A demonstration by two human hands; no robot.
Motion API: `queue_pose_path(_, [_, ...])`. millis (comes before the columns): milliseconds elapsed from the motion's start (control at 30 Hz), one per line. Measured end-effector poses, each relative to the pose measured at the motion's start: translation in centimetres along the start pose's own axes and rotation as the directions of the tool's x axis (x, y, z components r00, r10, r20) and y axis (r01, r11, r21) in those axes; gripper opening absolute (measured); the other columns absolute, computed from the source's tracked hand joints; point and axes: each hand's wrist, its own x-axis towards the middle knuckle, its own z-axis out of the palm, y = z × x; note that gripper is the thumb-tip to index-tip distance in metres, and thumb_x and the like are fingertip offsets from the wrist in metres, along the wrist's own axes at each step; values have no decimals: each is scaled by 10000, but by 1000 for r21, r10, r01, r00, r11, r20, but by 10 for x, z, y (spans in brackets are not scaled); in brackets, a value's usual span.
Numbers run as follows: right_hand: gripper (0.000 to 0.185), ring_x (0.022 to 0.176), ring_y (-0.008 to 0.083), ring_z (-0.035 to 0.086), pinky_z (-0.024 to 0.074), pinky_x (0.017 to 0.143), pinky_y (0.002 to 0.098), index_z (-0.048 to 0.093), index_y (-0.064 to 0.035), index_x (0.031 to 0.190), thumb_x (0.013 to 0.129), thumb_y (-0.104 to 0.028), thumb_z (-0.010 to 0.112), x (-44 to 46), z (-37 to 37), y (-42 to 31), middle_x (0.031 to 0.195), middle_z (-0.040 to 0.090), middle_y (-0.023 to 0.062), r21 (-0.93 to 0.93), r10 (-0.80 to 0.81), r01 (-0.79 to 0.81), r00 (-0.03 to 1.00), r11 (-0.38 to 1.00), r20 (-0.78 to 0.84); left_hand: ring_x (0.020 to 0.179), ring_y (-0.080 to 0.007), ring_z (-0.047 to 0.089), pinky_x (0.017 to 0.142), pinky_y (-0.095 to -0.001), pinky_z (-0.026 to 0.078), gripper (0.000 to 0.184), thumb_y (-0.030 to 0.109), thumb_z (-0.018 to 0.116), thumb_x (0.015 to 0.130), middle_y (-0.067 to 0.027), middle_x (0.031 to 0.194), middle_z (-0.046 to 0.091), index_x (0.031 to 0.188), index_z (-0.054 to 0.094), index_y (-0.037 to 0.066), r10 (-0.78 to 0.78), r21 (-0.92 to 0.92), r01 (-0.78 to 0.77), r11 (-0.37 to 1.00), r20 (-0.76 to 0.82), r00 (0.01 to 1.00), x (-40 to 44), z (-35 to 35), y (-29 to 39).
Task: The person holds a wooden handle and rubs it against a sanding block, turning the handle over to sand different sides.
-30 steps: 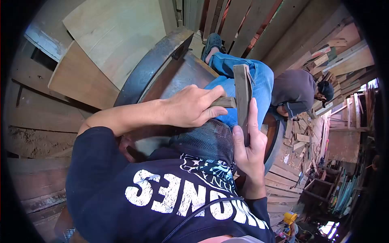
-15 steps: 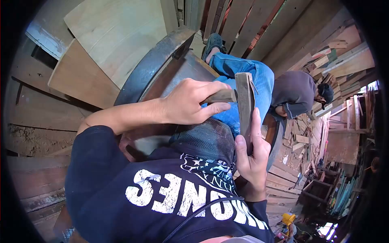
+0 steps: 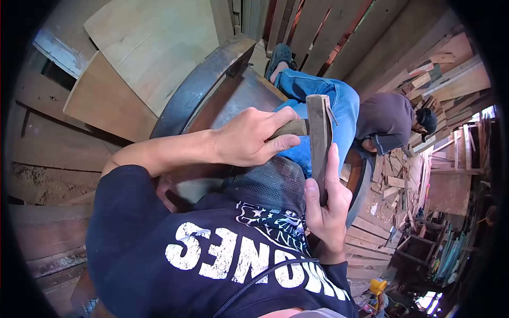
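Note:
My left hand is closed round a short, rounded wooden piece, pinching it between thumb and fingers. Its right end meets or nearly meets the side of a long, narrow wooden strip, which stands upright in the view above my lap. My right hand grips the lower part of this strip, with the thumb on its left side and the index finger stretched along its right side. A thin sliver sticks out near the strip's top right edge.
A curved dark wooden frame lies beside my legs. Pale boards lean at the upper left. Another person bends over at the right, near scattered wood offcuts. A yellow object is at the lower right.
The strip and my right hand are slightly lower than a second ago. The rounded piece drew a little away from the strip, tilted, then came back level against or close to it.

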Motion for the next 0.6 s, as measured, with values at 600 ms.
queue_pose_path(600, [629, 566, 105, 499, 432, 581, 247, 319, 103, 1469, 889, 45, 555, 4, 8, 5, 689, 587, 104, -41, -155, 153, 986, 987, -54, 644, -343, 654, 542, -401, 514, 350, 282, 648, 923, -162, 767, 634, 1083, 568, -19, 29, 346, -25, 938, -6, 1000, 5, -3, 3])
